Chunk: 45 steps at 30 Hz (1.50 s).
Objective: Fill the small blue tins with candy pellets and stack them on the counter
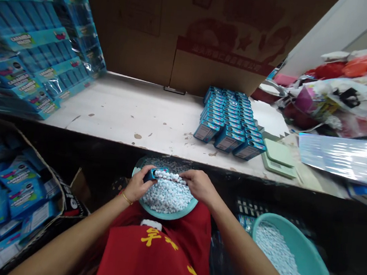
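My left hand (137, 184) is closed around a small blue carton (150, 175), tilted with its open end toward the right. At that opening lies a row of small white and pale-blue candies (169, 177), heaped on a narrow scoop whose shape is mostly hidden under them. The scoop's other end is pinched in my right hand (198, 184). Both hands are above a turquoise basin (169, 216) on my lap, full of the same loose candies (165, 197). A bracelet circles my left wrist.
Rows of blue cartons (227, 120) stand on the white table (133, 109), beside a green scale (279, 157). Wrapped display packs (32, 41) are stacked at left. Below them, a cardboard box holds flat blue cartons (15, 189). Another turquoise basin (317, 272) with candies sits lower right.
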Available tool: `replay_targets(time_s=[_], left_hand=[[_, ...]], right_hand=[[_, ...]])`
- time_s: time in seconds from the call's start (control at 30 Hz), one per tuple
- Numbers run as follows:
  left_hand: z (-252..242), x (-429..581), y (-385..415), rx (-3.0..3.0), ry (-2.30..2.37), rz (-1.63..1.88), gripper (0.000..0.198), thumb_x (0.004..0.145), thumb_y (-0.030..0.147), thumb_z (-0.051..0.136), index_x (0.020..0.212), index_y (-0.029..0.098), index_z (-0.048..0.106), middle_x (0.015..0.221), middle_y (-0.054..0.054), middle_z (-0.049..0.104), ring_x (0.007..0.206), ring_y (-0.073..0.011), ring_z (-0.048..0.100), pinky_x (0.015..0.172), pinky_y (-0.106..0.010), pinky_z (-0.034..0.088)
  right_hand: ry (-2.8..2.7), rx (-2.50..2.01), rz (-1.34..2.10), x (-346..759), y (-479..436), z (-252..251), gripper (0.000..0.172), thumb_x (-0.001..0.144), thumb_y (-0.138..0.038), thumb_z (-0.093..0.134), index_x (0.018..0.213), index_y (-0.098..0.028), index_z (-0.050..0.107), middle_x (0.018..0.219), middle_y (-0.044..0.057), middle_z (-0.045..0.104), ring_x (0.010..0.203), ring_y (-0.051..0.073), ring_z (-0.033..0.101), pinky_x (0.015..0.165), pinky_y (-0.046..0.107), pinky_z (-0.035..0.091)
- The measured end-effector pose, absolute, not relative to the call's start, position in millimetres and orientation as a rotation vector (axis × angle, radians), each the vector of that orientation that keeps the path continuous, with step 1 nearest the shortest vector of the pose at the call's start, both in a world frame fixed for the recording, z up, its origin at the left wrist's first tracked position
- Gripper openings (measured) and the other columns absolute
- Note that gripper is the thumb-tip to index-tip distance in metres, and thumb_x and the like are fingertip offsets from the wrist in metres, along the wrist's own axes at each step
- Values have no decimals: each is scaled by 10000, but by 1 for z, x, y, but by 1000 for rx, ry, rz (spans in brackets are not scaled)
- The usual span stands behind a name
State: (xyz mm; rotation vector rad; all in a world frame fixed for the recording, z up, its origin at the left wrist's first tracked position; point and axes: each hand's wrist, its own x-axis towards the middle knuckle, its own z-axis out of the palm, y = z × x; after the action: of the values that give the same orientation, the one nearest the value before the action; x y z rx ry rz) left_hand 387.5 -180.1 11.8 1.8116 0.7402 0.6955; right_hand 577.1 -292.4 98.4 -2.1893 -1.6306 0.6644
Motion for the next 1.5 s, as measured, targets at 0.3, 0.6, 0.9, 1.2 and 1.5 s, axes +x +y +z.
replay_targets(time_s=[0.3, 0.6, 0.9, 1.2, 1.5], left_hand=[[5, 387, -186, 1824, 727, 700, 371, 641, 215, 590, 1010, 226, 551, 1004, -39, 589, 938, -211, 532, 873, -321, 367], [3, 380, -188, 1937, 662, 653, 357, 696, 214, 527, 1052, 193, 504, 1047, -54, 564, 980, -194, 515, 894, -330, 369], [3, 377, -180, 2000, 751, 617, 344, 714, 259, 530, 1046, 187, 479, 987, -38, 565, 908, -167, 536, 844, -305, 403], [6, 374, -184, 1870, 673, 714, 361, 711, 219, 541, 1068, 198, 485, 1067, -52, 561, 994, -180, 523, 908, -331, 378], [6, 362, -182, 1942, 727, 727, 358, 719, 223, 523, 1075, 202, 495, 1077, -48, 563, 1000, -182, 519, 912, -337, 379]], right_hand=[[-2075, -2523, 423, 538, -265, 141, 275, 708, -113, 412, 855, -154, 641, 854, 130, 643, 766, 233, 598, 633, 316, 424], [-2120, -2504, 519, 549, -284, 142, 295, 730, -88, 360, 860, -200, 599, 906, 81, 622, 838, 198, 582, 669, 286, 420], [-2106, -2505, 384, 546, -288, 145, 298, 767, -104, 322, 856, -190, 592, 877, 78, 609, 772, 182, 583, 640, 267, 403], [-1992, -2478, 453, 564, -305, 143, 354, 801, -169, 322, 1015, -308, 568, 922, 9, 602, 816, 141, 560, 632, 235, 357], [-1713, -2750, 481, 603, -346, 70, 315, 807, -217, 322, 926, -280, 606, 922, 34, 612, 787, 169, 574, 605, 251, 353]])
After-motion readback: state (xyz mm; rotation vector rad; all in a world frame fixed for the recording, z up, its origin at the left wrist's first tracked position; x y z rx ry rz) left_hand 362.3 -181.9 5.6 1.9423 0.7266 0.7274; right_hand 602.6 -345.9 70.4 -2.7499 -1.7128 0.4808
